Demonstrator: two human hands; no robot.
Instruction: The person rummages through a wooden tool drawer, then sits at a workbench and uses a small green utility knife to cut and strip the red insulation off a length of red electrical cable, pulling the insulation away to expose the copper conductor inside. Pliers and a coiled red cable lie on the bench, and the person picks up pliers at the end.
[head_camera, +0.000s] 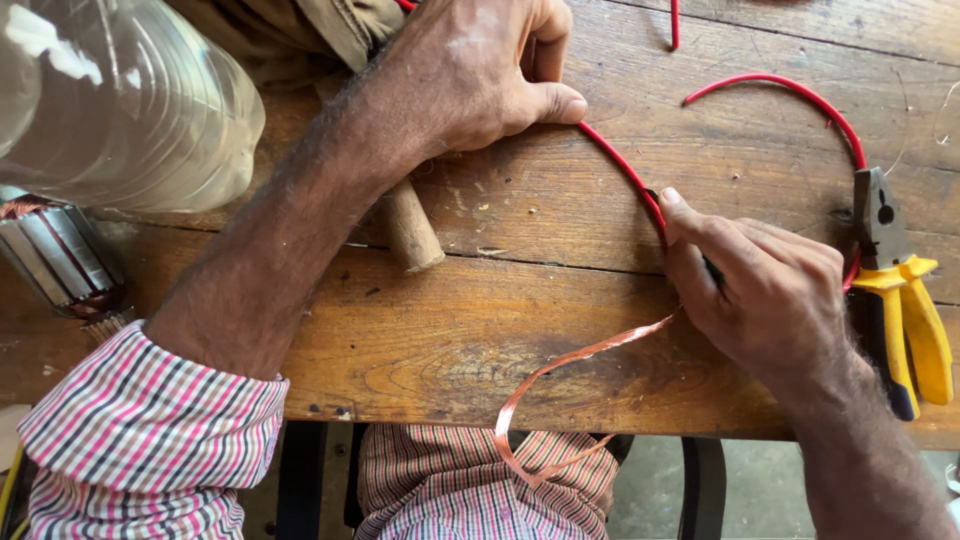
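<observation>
Right hand (770, 290) is pinching the red wire (625, 170) near the table (480, 340) edge; left hand (480, 70) is gripping it at eleven o'clock, pliers (900, 290) at three o'clock, open wood between.

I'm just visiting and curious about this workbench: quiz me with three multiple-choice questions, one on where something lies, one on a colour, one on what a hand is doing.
1. Where do the pliers lie?
A. at the bench's right edge, beyond the right hand
B. under the clear bottle
C. on the floor

2. What colour is the wire running between the two hands?
A. blue
B. red
C. white

3. What is the left hand doing?
A. lying flat and open
B. lifting the pliers
C. closed on the wire, pressing it to the wooden bench

Answers:
1 A: their yellow handles rest just past the right hand.
2 B: its coating is plainly red.
3 C: the curled fingers and thumb close over the wire's end.
</observation>
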